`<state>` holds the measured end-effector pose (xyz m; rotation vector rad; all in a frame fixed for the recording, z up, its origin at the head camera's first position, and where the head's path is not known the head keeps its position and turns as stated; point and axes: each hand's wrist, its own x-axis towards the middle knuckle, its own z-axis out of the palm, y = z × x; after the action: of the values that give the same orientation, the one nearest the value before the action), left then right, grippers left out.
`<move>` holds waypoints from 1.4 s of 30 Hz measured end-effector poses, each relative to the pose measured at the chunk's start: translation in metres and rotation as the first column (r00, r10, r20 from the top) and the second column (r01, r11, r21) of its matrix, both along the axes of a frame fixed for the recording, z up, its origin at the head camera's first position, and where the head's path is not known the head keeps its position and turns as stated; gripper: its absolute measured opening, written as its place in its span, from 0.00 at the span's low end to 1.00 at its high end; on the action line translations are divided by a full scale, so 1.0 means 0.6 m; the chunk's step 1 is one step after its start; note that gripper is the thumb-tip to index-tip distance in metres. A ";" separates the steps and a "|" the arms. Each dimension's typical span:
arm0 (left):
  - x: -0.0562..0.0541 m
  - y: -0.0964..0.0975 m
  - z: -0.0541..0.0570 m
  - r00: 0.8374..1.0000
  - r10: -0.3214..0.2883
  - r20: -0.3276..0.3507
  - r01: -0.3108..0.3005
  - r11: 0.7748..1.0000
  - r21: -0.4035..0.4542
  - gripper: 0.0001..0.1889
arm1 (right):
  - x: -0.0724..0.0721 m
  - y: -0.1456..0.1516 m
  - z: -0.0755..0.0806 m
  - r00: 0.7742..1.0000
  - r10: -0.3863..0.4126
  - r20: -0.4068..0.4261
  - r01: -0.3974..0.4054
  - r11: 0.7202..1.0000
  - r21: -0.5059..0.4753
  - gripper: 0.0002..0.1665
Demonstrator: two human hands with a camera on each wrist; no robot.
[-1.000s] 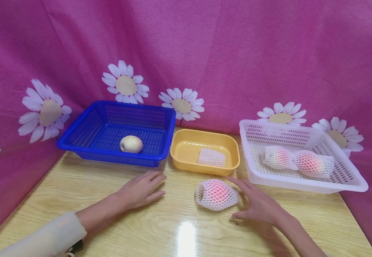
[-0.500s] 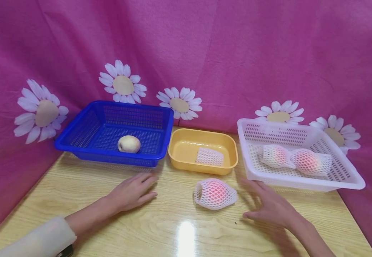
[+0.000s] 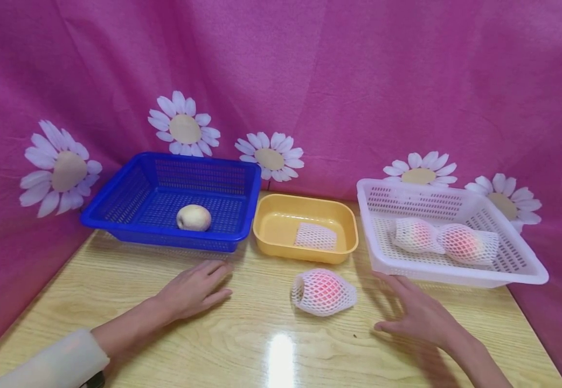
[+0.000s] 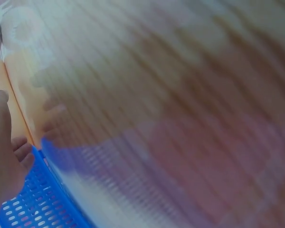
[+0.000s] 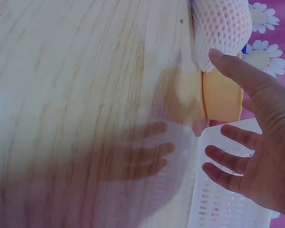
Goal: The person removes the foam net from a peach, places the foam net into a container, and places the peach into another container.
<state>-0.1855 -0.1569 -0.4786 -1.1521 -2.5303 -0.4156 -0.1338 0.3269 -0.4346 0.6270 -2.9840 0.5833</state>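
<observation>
My left hand (image 3: 195,291) lies loose-fingered and my right hand (image 3: 418,312) spread; whether either touches the counter (image 3: 203,350), I can't quite tell. Between them sits a netted fruit (image 3: 325,292). Beyond stand the blue basket (image 3: 174,237) with a bare fruit (image 3: 194,217), the yellow tray (image 3: 305,254) and the white basket (image 3: 455,276).

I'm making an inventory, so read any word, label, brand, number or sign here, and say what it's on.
None readable in any view.
The blue rectangular plastic basket, yellow rounded plastic tray, white rectangular plastic basket and round pink fruit in white foam netting show no lettering; the magenta cloth backdrop bears white daisies, no writing.
</observation>
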 end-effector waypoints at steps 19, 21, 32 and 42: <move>-0.006 0.037 0.020 0.997 -0.028 0.073 0.030 0.999 -0.040 0.26 | -0.016 -0.031 0.003 0.999 0.047 -0.017 -0.047 0.999 0.010 0.60; -0.006 0.044 0.022 0.997 -0.032 0.073 0.036 0.998 -0.047 0.26 | -0.019 -0.036 0.004 0.998 0.056 -0.013 -0.056 0.998 0.001 0.60; -0.003 0.083 0.030 0.994 -0.079 0.077 0.083 0.995 -0.055 0.27 | -0.023 -0.052 0.006 0.996 0.082 -0.018 -0.083 0.996 -0.025 0.59; -0.003 0.116 0.040 0.991 -0.122 0.059 0.127 0.988 -0.089 0.26 | -0.028 -0.071 0.008 0.994 0.103 -0.023 -0.104 0.994 -0.021 0.59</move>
<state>-0.1870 -0.0873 -0.4547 -1.3563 -2.5552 -0.3680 -0.1508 0.2841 -0.4299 0.7850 -2.9347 0.6113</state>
